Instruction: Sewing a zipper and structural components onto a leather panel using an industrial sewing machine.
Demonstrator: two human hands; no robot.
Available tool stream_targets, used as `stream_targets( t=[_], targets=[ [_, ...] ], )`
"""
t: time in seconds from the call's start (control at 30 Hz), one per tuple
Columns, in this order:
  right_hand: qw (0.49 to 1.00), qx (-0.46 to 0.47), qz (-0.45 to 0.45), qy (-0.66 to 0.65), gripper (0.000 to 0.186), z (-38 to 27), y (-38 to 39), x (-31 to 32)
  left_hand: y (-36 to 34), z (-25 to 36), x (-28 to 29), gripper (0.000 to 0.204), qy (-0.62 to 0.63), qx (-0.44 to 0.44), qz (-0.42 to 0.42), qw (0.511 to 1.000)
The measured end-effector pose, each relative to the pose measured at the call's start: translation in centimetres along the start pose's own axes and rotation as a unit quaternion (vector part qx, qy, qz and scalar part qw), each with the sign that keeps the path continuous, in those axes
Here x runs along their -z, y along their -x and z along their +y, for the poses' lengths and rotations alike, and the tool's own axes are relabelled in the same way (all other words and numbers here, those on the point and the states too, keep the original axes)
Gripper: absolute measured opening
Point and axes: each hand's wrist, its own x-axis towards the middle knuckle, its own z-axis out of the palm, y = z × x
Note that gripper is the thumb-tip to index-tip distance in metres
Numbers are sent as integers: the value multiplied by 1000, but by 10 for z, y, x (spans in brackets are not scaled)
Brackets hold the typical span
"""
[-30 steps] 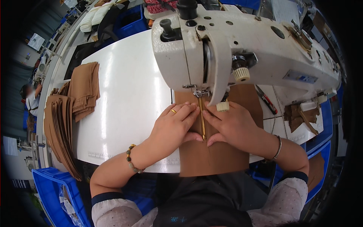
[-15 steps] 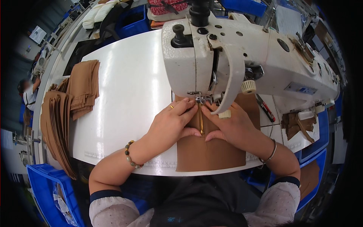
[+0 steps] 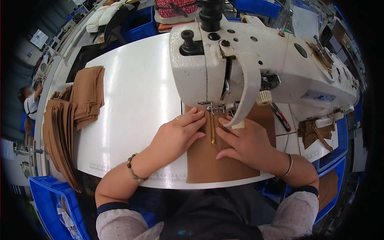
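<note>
A brown fabric panel (image 3: 224, 168) lies flat under the head of a white sewing machine (image 3: 192, 68). Down its middle runs a gold-toothed zipper (image 3: 213, 130), its upper end under the metal presser foot (image 3: 216, 108). My left hand (image 3: 180, 130) rests on the panel's left side, fingers stretched toward the foot and thumb beside the zipper. On the other side, my right hand (image 3: 250, 140) lies on the fabric with its fingers spread; the machine's curved white guard hides some of its fingertips. Neither hand grips anything.
Stacked brown fabric pieces (image 3: 60, 132) lie at the table's left. Right of the panel are a red-and-black cutter (image 3: 281, 117) and brown scraps (image 3: 314, 132). Blue bins (image 3: 60, 204) stand below on both sides. Another person (image 3: 30, 100) sits far left.
My left hand has shifted slightly left and its thumb has moved off the zipper. My right thumb has slid a little nearer to me, baring the zipper's lower end.
</note>
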Motion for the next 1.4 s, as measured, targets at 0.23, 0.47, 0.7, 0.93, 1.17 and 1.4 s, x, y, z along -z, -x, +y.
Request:
stream_targets(
  t=[0.23,0.47,0.7,0.93,1.17,1.4],
  targets=[
    [999,41,-3,21,73,-2,2,4,14,22,-4,44,-34,-13,-26,999],
    [999,38,-8,27,75,-5,2,4,15,24,-2,43,-96,-40,-41,994],
    [999,41,-12,31,75,-5,1,4,14,25,-1,53,-110,-35,-42,992],
    [999,42,-3,32,75,-6,1,4,14,24,-1,43,-83,-40,-53,994],
    [998,43,-8,37,75,-5,1,3,14,22,-1,56,-124,-48,-39,990],
    [999,27,2,23,72,7,-6,-4,6,12,-3,56,-117,-33,-40,992]
  ],
)
